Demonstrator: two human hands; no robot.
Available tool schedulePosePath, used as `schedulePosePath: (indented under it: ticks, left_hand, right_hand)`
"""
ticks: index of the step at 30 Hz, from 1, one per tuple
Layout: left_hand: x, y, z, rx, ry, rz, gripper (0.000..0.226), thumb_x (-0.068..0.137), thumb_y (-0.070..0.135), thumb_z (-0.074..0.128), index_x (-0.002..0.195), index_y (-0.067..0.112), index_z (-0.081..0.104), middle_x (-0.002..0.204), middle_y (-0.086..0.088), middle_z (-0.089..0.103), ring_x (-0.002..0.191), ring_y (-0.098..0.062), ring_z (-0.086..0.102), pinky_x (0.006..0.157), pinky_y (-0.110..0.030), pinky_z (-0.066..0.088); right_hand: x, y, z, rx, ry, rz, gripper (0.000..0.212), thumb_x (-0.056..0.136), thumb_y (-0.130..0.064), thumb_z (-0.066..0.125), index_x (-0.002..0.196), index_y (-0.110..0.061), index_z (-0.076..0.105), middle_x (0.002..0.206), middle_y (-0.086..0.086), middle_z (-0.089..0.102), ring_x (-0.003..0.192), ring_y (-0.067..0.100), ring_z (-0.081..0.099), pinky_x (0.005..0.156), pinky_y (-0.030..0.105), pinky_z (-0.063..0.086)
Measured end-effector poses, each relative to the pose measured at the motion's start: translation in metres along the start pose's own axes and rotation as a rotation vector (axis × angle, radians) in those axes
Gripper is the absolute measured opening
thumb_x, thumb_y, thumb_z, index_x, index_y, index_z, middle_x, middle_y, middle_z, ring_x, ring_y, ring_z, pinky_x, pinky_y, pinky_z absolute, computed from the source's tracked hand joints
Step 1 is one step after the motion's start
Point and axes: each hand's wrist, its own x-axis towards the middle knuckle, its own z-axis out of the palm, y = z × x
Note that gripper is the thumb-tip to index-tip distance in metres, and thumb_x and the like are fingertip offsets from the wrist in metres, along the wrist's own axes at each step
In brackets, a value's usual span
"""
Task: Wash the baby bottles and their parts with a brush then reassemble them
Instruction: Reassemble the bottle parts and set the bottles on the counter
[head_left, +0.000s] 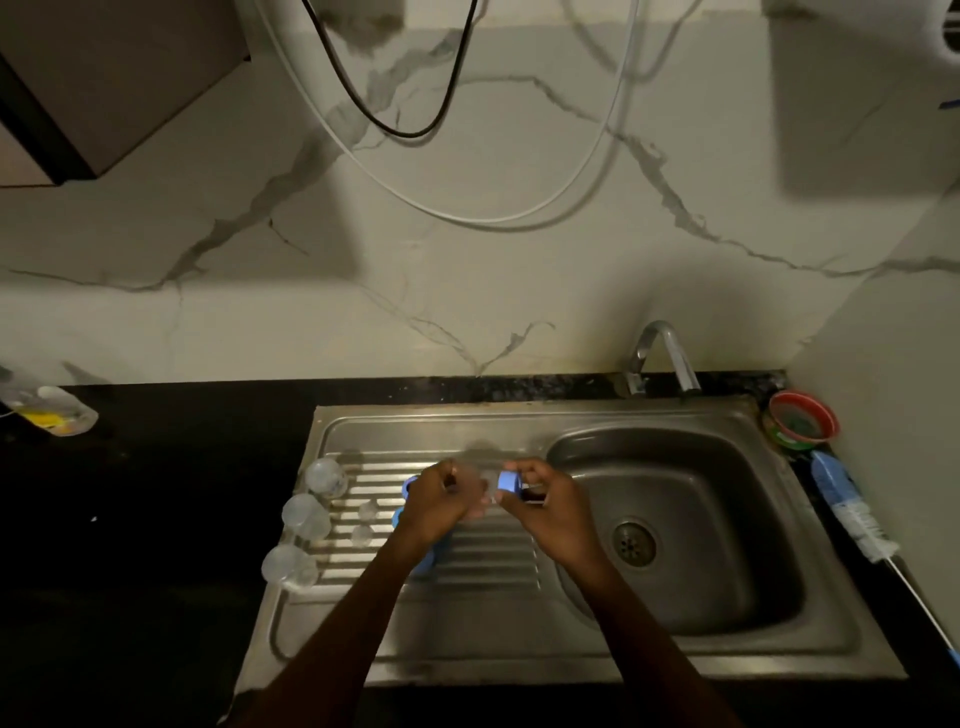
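Observation:
My left hand (439, 499) grips a clear baby bottle (480, 480) above the steel drainboard (488, 561). My right hand (540, 491) pinches a blue screw ring (509, 480) at the bottle's mouth. Three clear caps stand along the drainboard's left edge: one at the back (325, 477), one in the middle (305, 515), one at the front (289, 566). Two small clear teats (368, 511) (361, 535) lie on the ribs. More blue rings (410, 484) (423, 564) show partly behind my left hand and forearm.
The sink basin (675, 525) with its drain lies to the right, under a steel tap (665, 358). A bottle brush (852, 512) lies on the black counter right of the sink, near a red bowl (802, 421). A clear container (49, 410) lies at far left.

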Motion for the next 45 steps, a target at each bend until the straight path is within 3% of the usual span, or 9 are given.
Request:
schedulePosePath:
  ticks: [9, 15, 20, 23, 27, 36, 39, 42, 45]
  left_hand:
    - [0.011, -0.011, 0.007, -0.125, -0.029, 0.053, 0.025, 0.093, 0.036, 0.072, 0.096, 0.012, 0.078, 0.092, -0.011, 0.077, 0.091, -0.026, 0.075, 0.085, -0.037, 0.061]
    - [0.017, -0.018, 0.002, 0.119, 0.017, 0.285, 0.008, 0.093, 0.019, 0.073, 0.099, 0.017, 0.078, 0.09, 0.002, 0.077, 0.084, -0.019, 0.074, 0.077, -0.036, 0.061]
    - [0.021, -0.012, 0.002, 0.264, 0.046, 0.374, 0.043, 0.081, 0.025, 0.085, 0.121, 0.022, 0.069, 0.097, 0.01, 0.076, 0.09, -0.006, 0.072, 0.082, -0.016, 0.055]
    - [0.023, -0.012, 0.005, 0.286, 0.044, 0.417, 0.036, 0.081, 0.021, 0.086, 0.115, 0.021, 0.075, 0.101, 0.011, 0.077, 0.092, -0.003, 0.072, 0.085, -0.019, 0.056]
    - [0.021, -0.013, 0.006, 0.195, -0.027, 0.404, 0.021, 0.085, 0.012, 0.081, 0.106, 0.018, 0.08, 0.099, 0.009, 0.079, 0.095, -0.01, 0.075, 0.088, -0.036, 0.061]
    - [0.011, -0.01, 0.014, -0.006, -0.053, 0.113, 0.011, 0.095, 0.019, 0.071, 0.104, 0.021, 0.075, 0.096, 0.003, 0.078, 0.094, -0.014, 0.074, 0.083, -0.029, 0.058]
    - [0.009, -0.011, 0.02, 0.06, 0.04, 0.146, 0.019, 0.088, 0.024, 0.079, 0.104, 0.014, 0.075, 0.092, 0.003, 0.078, 0.088, -0.01, 0.074, 0.079, -0.022, 0.058]
    - [0.01, -0.01, 0.019, -0.049, 0.057, 0.08, 0.018, 0.089, 0.021, 0.078, 0.106, 0.012, 0.076, 0.095, -0.003, 0.079, 0.093, -0.019, 0.075, 0.086, -0.032, 0.06]
    - [0.009, -0.01, 0.014, -0.111, 0.012, 0.062, 0.022, 0.09, 0.02, 0.077, 0.11, 0.012, 0.076, 0.099, -0.002, 0.079, 0.098, -0.02, 0.075, 0.085, -0.027, 0.06]
  right_hand:
    - [-0.003, 0.0, 0.007, 0.084, 0.049, 0.026, 0.035, 0.083, -0.016, 0.081, 0.115, -0.027, 0.071, 0.103, -0.015, 0.074, 0.095, 0.001, 0.07, 0.08, 0.014, 0.054]
    - [-0.001, 0.007, 0.002, 0.062, 0.13, 0.019, 0.037, 0.086, -0.016, 0.079, 0.12, -0.023, 0.07, 0.105, -0.013, 0.075, 0.096, 0.001, 0.07, 0.082, 0.018, 0.056]
    - [0.002, 0.01, 0.005, 0.058, 0.129, 0.022, 0.038, 0.083, -0.02, 0.083, 0.119, -0.02, 0.068, 0.103, -0.012, 0.075, 0.093, 0.003, 0.072, 0.08, 0.022, 0.058]
    - [0.003, 0.012, 0.008, 0.061, 0.131, 0.049, 0.036, 0.081, -0.021, 0.084, 0.114, -0.019, 0.07, 0.098, -0.012, 0.076, 0.089, 0.002, 0.072, 0.078, 0.023, 0.059]
    - [0.004, 0.014, 0.008, 0.033, 0.13, 0.055, 0.04, 0.078, -0.024, 0.087, 0.114, -0.022, 0.07, 0.097, -0.014, 0.076, 0.088, 0.0, 0.072, 0.077, 0.02, 0.058]
    - [0.0, 0.004, 0.008, -0.037, 0.138, -0.006, 0.036, 0.077, -0.016, 0.087, 0.109, -0.018, 0.072, 0.092, -0.015, 0.074, 0.084, -0.006, 0.069, 0.072, 0.005, 0.048]
    - [-0.003, -0.003, 0.009, -0.053, 0.098, -0.068, 0.035, 0.08, -0.018, 0.086, 0.111, -0.022, 0.071, 0.095, -0.017, 0.073, 0.088, -0.006, 0.069, 0.077, 0.008, 0.051]
    - [-0.004, -0.004, 0.01, -0.014, 0.115, -0.057, 0.045, 0.079, -0.015, 0.086, 0.122, -0.017, 0.07, 0.102, -0.014, 0.075, 0.092, -0.004, 0.071, 0.083, 0.013, 0.054]
    - [-0.005, -0.004, 0.011, -0.079, 0.173, -0.138, 0.032, 0.081, -0.017, 0.085, 0.112, -0.017, 0.076, 0.1, -0.018, 0.074, 0.091, -0.005, 0.07, 0.082, 0.01, 0.051]
